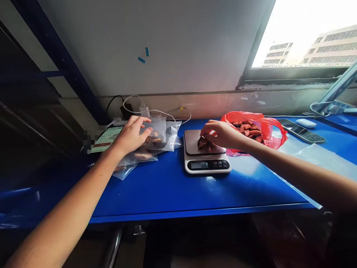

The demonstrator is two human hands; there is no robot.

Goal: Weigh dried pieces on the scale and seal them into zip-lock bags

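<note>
My left hand (134,134) reaches over several clear zip bags (143,154) that hold brownish dried slices (142,155). Its thumb and fingers are apart beside the topmost bag. Over the steel plate of a white digital kitchen scale (192,143), the fingers of my right hand (216,132) are closed on a dark reddish-brown dried piece (201,143); they partly cover it. The scale's display (199,165) is lit, its digits too small to read surely. Right behind that hand lies a red plastic bag (275,136), its mouth open on many reddish-brown dried pieces (249,130).
On the right of the blue table (167,193) lie a phone (302,131), a white earbud case (306,123) and clear plastic sheets (320,160). A charger (144,110) with white cables stands by the wall. A green and white printed item (107,139) lies left of the bags.
</note>
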